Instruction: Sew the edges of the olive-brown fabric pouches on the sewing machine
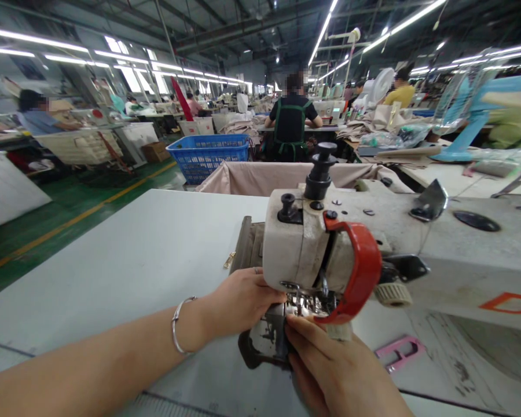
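Observation:
An industrial sewing machine (286,243) with a red guard (364,272) stands in front of me. A brown fabric piece (248,240) lies under and behind its head, with a small gold-coloured metal pull (229,260) beside its left edge. From the left, my left hand (243,298) has its fingers bent over this piece, fingertips close to the presser foot (301,304). My right hand (323,356) is closed, fingers pressed together against the piece's near dark edge, just before the needle area. The head and my fingers hide much of the piece.
Pink thread snips (400,352) lie on the white table (156,243) right of my right hand. Beyond the table are a cloth-lined bin (260,176) and a blue basket (208,152). A person in dark clothes (293,119) sits ahead; a blue fan (473,121) stands at right.

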`<state>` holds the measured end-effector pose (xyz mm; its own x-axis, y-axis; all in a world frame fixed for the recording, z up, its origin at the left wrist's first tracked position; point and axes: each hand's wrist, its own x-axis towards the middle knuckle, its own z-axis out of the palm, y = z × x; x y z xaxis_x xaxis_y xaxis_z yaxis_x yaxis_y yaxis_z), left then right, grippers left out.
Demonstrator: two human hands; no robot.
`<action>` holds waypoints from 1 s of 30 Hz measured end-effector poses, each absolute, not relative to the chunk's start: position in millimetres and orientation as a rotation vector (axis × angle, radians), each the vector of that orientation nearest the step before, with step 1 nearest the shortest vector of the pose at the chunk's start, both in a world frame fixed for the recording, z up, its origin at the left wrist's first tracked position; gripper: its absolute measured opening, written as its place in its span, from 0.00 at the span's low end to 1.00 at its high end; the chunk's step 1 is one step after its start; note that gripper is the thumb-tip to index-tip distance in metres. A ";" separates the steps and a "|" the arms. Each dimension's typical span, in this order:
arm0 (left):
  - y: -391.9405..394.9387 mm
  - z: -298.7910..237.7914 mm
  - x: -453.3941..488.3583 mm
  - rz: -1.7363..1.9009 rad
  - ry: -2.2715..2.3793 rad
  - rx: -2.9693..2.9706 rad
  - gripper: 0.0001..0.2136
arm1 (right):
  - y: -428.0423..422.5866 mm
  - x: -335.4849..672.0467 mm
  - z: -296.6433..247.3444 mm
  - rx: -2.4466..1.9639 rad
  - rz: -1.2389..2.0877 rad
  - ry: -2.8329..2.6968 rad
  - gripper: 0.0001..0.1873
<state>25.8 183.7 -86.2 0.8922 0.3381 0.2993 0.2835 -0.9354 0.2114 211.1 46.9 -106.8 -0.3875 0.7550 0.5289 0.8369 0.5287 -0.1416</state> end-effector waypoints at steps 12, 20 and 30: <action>140.9 -63.1 28.1 0.327 0.831 2.756 0.07 | 43.9 216.8 -83.9 -1.263 0.243 -2.077 0.14; 102.4 -53.5 9.9 0.260 0.750 2.816 0.24 | 39.6 225.3 -79.7 -1.276 0.302 -2.129 0.17; 76.3 -74.1 -1.6 0.540 0.547 2.812 0.12 | 36.1 227.4 -75.9 -1.242 0.237 -2.276 0.16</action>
<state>-1.6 76.3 -74.1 0.8628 0.3987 0.3109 0.3157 -0.9051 0.2847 227.4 36.1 -75.9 -0.4362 0.8216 0.3672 0.7284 0.5619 -0.3920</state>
